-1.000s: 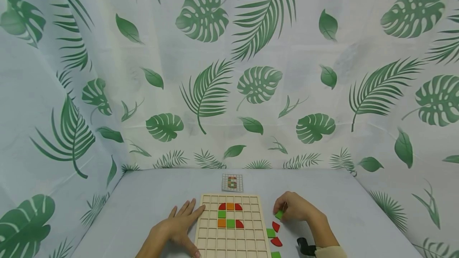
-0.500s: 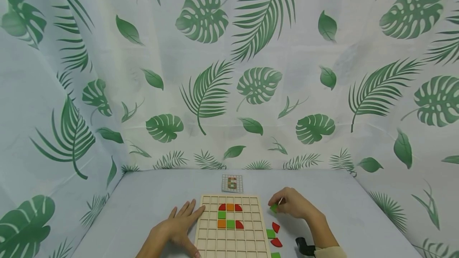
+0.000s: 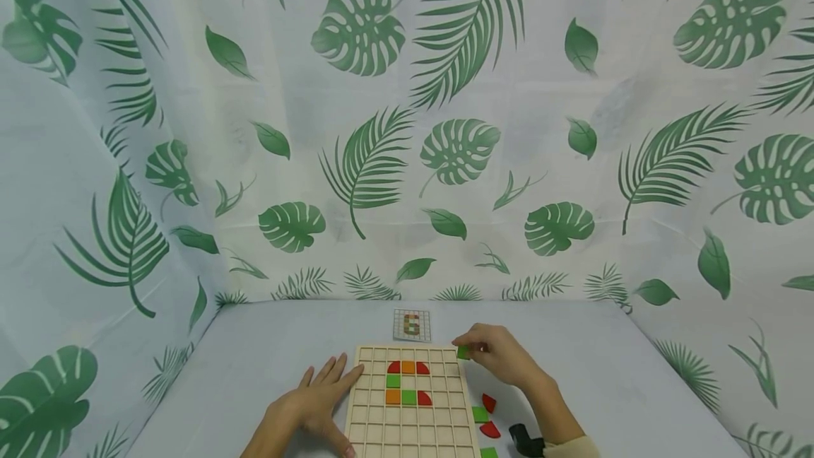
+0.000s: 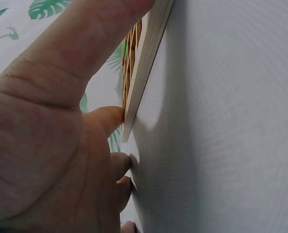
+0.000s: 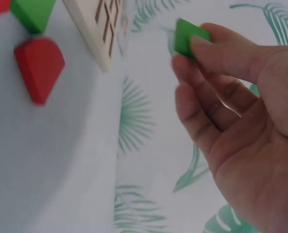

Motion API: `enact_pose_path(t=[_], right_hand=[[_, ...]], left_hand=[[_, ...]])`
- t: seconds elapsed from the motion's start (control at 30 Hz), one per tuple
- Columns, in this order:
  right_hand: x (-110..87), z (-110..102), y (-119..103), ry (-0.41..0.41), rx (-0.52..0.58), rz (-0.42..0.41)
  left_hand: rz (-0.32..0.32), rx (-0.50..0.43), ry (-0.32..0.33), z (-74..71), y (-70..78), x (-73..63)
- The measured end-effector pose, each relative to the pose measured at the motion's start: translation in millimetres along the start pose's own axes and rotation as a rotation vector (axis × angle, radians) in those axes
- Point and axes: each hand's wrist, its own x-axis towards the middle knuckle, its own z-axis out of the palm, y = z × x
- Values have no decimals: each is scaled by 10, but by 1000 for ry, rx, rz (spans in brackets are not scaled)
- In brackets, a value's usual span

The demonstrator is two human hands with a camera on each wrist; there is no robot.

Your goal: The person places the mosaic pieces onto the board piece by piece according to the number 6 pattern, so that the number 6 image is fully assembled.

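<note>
Between thumb and index finger, my right hand (image 3: 502, 357) pinches a green square tile (image 5: 186, 39), raised off the table near the far right corner of a wooden grid board (image 3: 375, 433). My left hand (image 3: 318, 401) spreads its fingers along the board's left side. Its thumb and index fingertips touch the edge, as the left wrist view also shows. Set in the board's cells are red quarter-round tiles (image 3: 424, 398), orange square tiles (image 3: 393, 396) and green square tiles (image 3: 409, 398).
Right of the board lie loose red quarter-round tiles (image 3: 489, 430) and green square tiles (image 3: 480, 414). A small card (image 3: 412, 324) with a gridded figure 6 lies beyond the board. A black object (image 3: 525, 439) is at the right wrist. Leaf-patterned cloth (image 3: 407, 161) hangs behind the table.
My right hand has lifted the green square tile and carried it left and away from me, from beside the loose tiles to the board's far right corner. The left hand stays put.
</note>
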Motion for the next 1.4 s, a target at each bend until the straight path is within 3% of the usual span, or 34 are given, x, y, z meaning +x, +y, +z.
enact_pose_path(t=[0.27, 0.6, 1.4], right_hand=[[65, 150, -167, 10, 41, -11], [105, 249, -305, -17, 118, -116], [184, 557, -711, -149, 253, -93]], left_hand=[[-10, -6, 0, -15, 22, -7], [-25, -2, 0, -27, 32, -13], [-5, 5, 6, 9, -3, -4]])
